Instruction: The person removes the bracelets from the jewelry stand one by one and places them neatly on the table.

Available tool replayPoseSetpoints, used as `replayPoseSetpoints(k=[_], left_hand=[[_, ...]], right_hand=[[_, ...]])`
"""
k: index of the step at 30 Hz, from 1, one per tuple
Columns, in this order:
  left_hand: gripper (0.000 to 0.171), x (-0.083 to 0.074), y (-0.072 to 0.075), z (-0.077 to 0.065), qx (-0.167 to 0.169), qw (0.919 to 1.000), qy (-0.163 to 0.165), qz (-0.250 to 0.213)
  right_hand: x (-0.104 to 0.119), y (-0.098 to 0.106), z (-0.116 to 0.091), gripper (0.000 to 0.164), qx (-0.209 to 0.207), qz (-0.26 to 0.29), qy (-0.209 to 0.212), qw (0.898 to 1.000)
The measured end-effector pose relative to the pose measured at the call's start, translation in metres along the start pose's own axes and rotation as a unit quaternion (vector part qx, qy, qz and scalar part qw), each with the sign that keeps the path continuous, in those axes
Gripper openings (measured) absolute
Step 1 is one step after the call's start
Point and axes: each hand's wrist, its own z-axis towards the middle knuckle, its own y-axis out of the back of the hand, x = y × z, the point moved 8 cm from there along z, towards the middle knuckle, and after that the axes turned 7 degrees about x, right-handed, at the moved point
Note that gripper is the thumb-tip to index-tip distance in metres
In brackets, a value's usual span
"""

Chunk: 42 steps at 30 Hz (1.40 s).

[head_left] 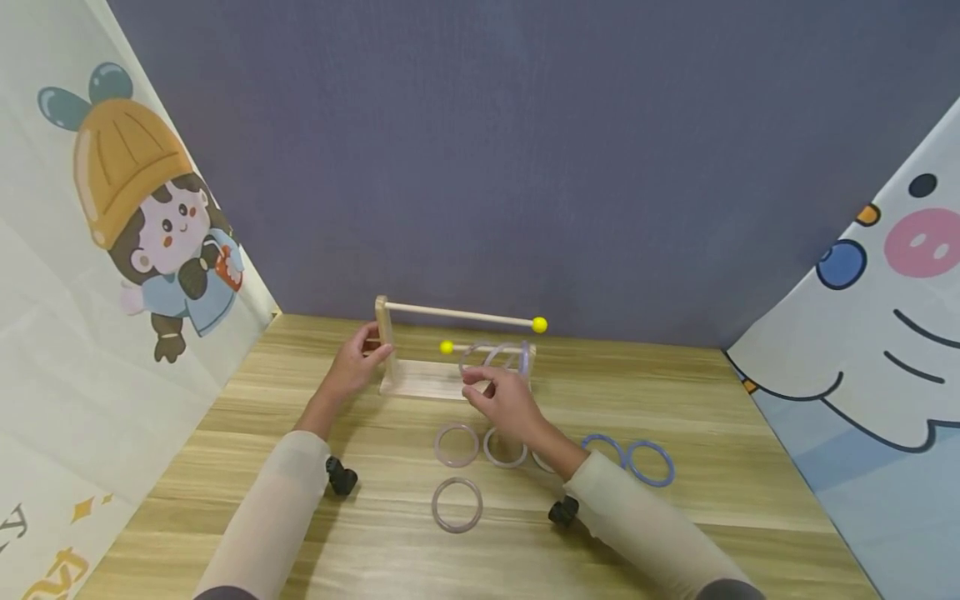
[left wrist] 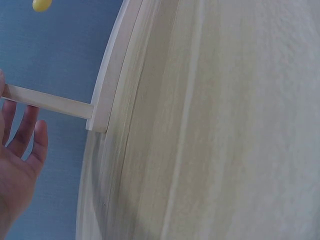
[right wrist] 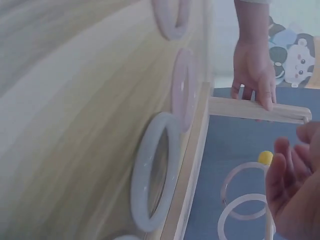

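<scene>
A wooden stand [head_left: 423, 379] has a post at each end and two horizontal rods tipped with yellow balls. My left hand [head_left: 358, 364] grips its left post [right wrist: 260, 110], thumb on the near face and fingers behind. Several rings [head_left: 491, 357] hang on the lower rod [right wrist: 268, 220], among them a pinkish one, a whitish one and a lilac one against the right post. My right hand [head_left: 506, 402] is in front of that rod, fingers loosely bent with a gap between thumb and forefinger. Its fingertips are close to the leftmost hanging ring [right wrist: 225, 182].
On the table [head_left: 360, 542] lie a pink ring [head_left: 437, 446], a whitish ring [right wrist: 137, 185], a mauve ring [head_left: 433, 506] and two blue rings [head_left: 672, 467]. Another pale ring is partly hidden under my right wrist. A dark panel [head_left: 480, 167] stands behind the stand.
</scene>
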Motion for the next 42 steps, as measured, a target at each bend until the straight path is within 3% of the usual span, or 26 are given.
replayPoseSetpoints(k=[3,10,19,24,32,42], left_hand=[[0.047,-0.003,0.0,0.0,0.004,1.0,-0.001,-0.005],[0.047,-0.033,0.0,-0.012,0.016,0.9999,-0.006,0.0],[0.046,-0.039,0.002,-0.014,0.018,0.9997,-0.002,-0.014],[0.044,-0.035,0.001,-0.012,0.012,0.9999,-0.006,-0.003],[0.047,-0.001,0.0,0.001,0.003,0.9999,-0.005,-0.01],[0.045,-0.002,0.0,-0.001,-0.004,0.9998,-0.015,-0.011]], right_hand=[[-0.001,0.005,0.005,0.028,-0.035,0.024,-0.018,0.999],[-0.01,0.006,0.011,0.027,-0.069,0.062,-0.06,0.994],[-0.016,0.003,0.014,0.033,-0.095,0.087,-0.097,0.987],[-0.019,-0.002,0.015,0.039,-0.092,0.1,-0.113,0.984],[-0.02,-0.008,0.017,0.043,-0.08,0.121,-0.147,0.978],[-0.027,-0.014,0.018,0.041,-0.079,0.165,-0.185,0.966]])
